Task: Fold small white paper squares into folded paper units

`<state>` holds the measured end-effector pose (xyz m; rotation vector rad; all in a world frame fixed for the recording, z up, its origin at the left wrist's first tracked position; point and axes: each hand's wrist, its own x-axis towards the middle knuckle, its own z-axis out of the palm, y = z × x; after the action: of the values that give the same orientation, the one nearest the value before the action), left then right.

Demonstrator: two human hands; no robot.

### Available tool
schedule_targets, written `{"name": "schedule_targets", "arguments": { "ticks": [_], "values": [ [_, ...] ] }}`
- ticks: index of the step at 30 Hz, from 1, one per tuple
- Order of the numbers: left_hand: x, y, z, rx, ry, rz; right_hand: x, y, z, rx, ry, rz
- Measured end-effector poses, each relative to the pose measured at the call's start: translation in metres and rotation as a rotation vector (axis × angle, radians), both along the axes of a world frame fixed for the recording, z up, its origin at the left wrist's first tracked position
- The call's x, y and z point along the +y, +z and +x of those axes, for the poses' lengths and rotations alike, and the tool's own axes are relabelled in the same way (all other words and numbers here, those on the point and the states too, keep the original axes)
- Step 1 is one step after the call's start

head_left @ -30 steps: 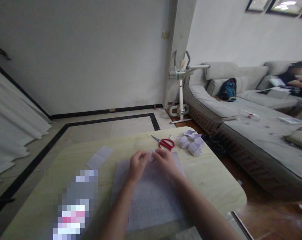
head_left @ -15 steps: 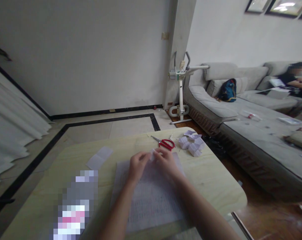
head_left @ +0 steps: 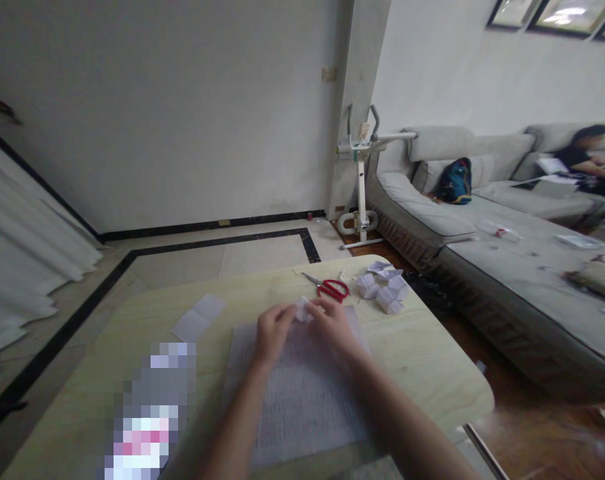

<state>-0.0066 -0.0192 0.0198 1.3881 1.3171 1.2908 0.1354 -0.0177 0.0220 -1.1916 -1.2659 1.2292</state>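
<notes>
A small folded piece of white paper (head_left: 303, 309) is pinched between my two hands, over the far part of a large written sheet (head_left: 307, 407). My left hand (head_left: 273, 328) grips its left side with closed fingers. On the right side, my right hand (head_left: 331, 323) holds it too, fingers bent and partly hiding it. Just beyond my right hand lie scissors with red handles (head_left: 334, 289). Several folded paper pieces (head_left: 383, 287) sit in a cluster farther right. A loose creased slip of paper (head_left: 199, 318) rests to the left of the sheet.
The pale wooden table (head_left: 427, 373) has a rounded right corner. A blurred-out object (head_left: 147, 413) lies at its left front. Beyond the table are an exercise machine (head_left: 362, 180) and a grey sofa (head_left: 507, 267) with a backpack (head_left: 456, 181); a person (head_left: 589, 160) sits at its far end.
The folded paper between my fingers has shifted slightly and shows a bit more of its face. Both hands stay in nearly the same place.
</notes>
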Motion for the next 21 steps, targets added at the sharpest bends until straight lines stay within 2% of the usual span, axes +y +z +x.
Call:
{"name": "schedule_targets", "arguments": {
  "ticks": [9, 14, 17, 21],
  "values": [
    [0.0013, -0.0044, 0.0010, -0.053, -0.013, -0.062, -0.0003, 0.0003, 0.0005, 0.033, 0.038, 0.015],
    [-0.0020, -0.0008, 0.0019, -0.168, -0.099, -0.137, 0.0016, -0.0033, 0.0016, 0.038, 0.015, 0.027],
    [-0.0034, 0.0012, 0.0031, -0.177, -0.136, -0.130, 0.0039, -0.0050, 0.0032, 0.047, -0.013, 0.069],
    [-0.0021, -0.0001, 0.0035, -0.138, -0.119, -0.070, 0.0062, -0.0064, 0.0042, 0.012, -0.016, 0.107]
  ]
}}
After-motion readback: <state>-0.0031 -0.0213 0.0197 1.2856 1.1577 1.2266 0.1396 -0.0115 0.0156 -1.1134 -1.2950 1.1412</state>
